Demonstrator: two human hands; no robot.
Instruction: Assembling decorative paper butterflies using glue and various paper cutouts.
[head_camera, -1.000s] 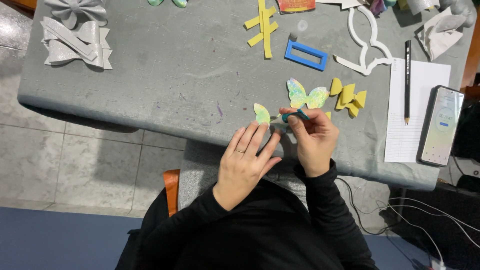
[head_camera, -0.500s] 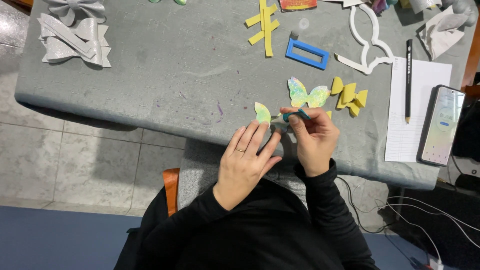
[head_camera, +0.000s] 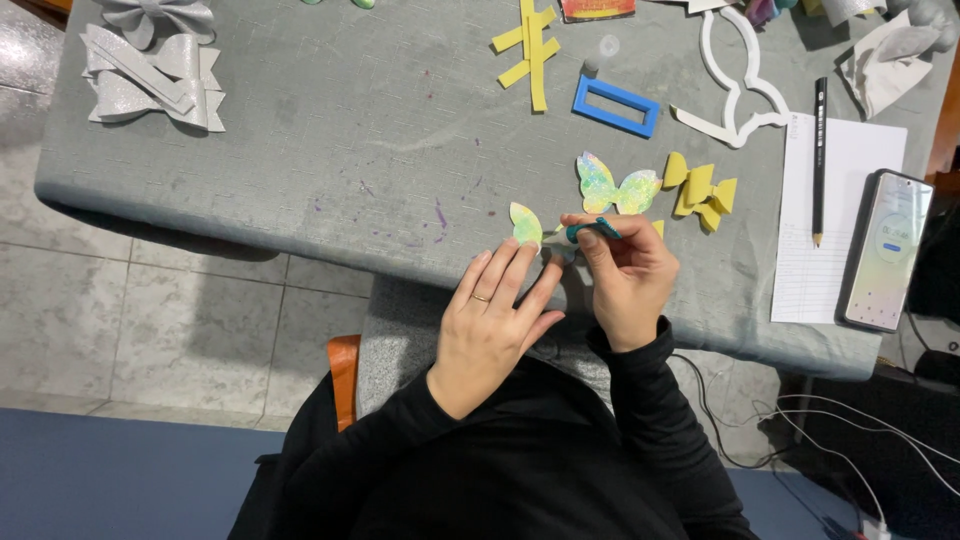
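My left hand (head_camera: 497, 322) lies flat with fingers together, fingertips pressing a pastel iridescent bow piece (head_camera: 524, 223) at the near edge of the grey table (head_camera: 330, 150). My right hand (head_camera: 622, 275) pinches a small teal strip (head_camera: 590, 230) right beside that piece. A second pastel butterfly-shaped piece (head_camera: 615, 187) lies just beyond my right hand, with a yellow bow (head_camera: 700, 190) to its right.
A blue rectangular frame (head_camera: 616, 105), yellow strips (head_camera: 530, 45) and a white bow template (head_camera: 740, 90) lie farther back. Silver glitter bows (head_camera: 150, 70) sit far left. At right are lined paper (head_camera: 835, 220), a black pencil (head_camera: 819, 160) and a phone (head_camera: 888, 250). Cables (head_camera: 830, 440) hang lower right.
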